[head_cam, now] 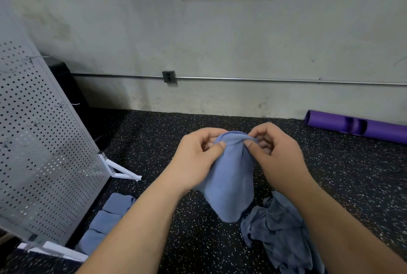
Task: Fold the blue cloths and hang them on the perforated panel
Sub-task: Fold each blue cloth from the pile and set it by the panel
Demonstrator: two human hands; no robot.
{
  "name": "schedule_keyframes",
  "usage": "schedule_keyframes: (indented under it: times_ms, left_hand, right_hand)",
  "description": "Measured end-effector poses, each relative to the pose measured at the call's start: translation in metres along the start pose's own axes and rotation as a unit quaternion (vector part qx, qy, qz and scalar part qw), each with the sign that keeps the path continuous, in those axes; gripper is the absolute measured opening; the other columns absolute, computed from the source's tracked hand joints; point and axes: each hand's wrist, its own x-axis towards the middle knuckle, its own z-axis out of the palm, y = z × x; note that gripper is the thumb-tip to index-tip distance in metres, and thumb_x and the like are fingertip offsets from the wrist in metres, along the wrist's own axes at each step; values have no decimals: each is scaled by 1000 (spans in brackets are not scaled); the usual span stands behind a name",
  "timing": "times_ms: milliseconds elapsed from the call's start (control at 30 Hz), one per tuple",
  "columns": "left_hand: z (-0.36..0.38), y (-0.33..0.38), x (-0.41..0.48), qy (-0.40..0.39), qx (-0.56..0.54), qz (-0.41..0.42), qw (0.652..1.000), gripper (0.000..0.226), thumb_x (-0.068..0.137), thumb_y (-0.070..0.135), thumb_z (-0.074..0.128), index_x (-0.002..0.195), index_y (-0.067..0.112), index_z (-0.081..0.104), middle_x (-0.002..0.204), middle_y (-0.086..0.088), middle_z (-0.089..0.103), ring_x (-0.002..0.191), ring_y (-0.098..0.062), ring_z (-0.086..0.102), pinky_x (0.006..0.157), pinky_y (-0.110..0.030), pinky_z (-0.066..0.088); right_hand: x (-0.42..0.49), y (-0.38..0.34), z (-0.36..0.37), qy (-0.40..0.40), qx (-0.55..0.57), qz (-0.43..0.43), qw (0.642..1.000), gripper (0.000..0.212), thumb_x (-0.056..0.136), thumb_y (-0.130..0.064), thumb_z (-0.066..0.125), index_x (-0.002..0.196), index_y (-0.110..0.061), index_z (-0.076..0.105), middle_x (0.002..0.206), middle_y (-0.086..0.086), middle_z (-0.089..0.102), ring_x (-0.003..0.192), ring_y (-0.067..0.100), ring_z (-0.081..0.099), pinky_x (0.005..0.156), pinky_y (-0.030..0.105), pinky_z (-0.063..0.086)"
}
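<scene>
A blue cloth [229, 176] is held up over the speckled floor [198, 240], its top edge pinched between thumb and fingers by the left grip [196, 159] and by the right grip [279, 156], close together. Crumpled cloths [277, 229] are heaped on the floor beneath the right forearm; folded cloths [99, 223] are laid in a row beside the foot of the perforated panel [44, 152].

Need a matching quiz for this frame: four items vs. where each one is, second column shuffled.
1 draped cloth
2 folded cloths
3 crumpled cloths
4 purple tube

A floor, by the wall
B floor, beside the perforated panel
C pinched by left hand and right hand
D floor, under the right forearm

Pairs: 1-C, 2-B, 3-D, 4-A
</scene>
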Motion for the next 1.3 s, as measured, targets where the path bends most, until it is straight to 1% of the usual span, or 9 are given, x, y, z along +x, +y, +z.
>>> schedule_keyframes:
  times_ms: [133,300,467,567,767,900,1067,1167,1300]
  left_hand:
    - [5,2,-2,-19,-26,-35,999,10,101,17,73,107,14,81,95,0,79,86,-10,67,81,-26,53]
    - [7,0,-1,43,-58,-24,997,12,97,27,80,88,19,79,78,-3,66,76,-13,53,68,-24,43]
    - [7,1,1,78,-148,-37,985,8,97,17,76,97,9,78,73,8,69,69,-2,58,67,-17,48]
    - [5,3,2,81,-171,-58,980,7,98,18,75,94,17,81,86,-2,73,82,-13,61,78,-25,51]
    - [4,-1,4,99,-180,-79,976,9,100,22,74,97,16,81,90,-12,73,86,-23,62,86,-37,52]
    - [2,-2,3,56,-138,-101,984,12,94,20,81,103,12,84,86,-7,75,82,-13,63,82,-25,54]
    - [0,-9,-1,32,-29,-137,990,7,93,14,82,87,13,85,81,-4,75,73,-11,61,69,-22,49]
    - [1,-12,0,68,35,-96,992,15,96,13,76,83,17,81,75,6,69,69,-6,56,66,-20,44]
    - [1,-6,1,108,53,-21,993,13,102,17,70,90,22,74,83,-3,71,68,-6,53,65,-20,45]
  right_hand:
    - [-8,-6,9,41,-22,-15,999,14,98,-18,75,97,-31,69,85,-19,70,73,1,66,66,13,52]
    - [-8,-12,7,115,-81,-69,988,25,96,-13,75,97,-36,67,99,-22,67,93,3,66,79,16,50]
    - [-7,-10,8,78,57,-30,995,30,93,-3,78,94,-33,70,93,-10,74,87,13,71,83,27,60]
    - [-3,-10,5,67,143,-31,987,36,93,8,74,95,-27,75,93,4,76,84,29,72,79,31,63]
    - [-3,-12,-1,55,80,-96,991,36,91,15,71,90,-19,82,103,-7,79,98,17,76,82,22,58]
    - [-1,-11,-4,34,47,-86,995,36,90,8,74,95,-27,83,107,-12,78,103,15,74,89,26,57]
    - [-1,-10,-11,-2,36,-71,997,33,93,4,75,101,-28,83,101,-10,78,97,8,73,86,22,56]
    - [-2,-11,-13,-27,64,-47,996,39,93,3,77,108,-32,82,97,-5,79,88,17,69,80,28,60]
    - [-3,-17,-17,-75,119,-32,990,33,89,2,81,108,-26,83,100,1,81,90,25,69,81,30,60]
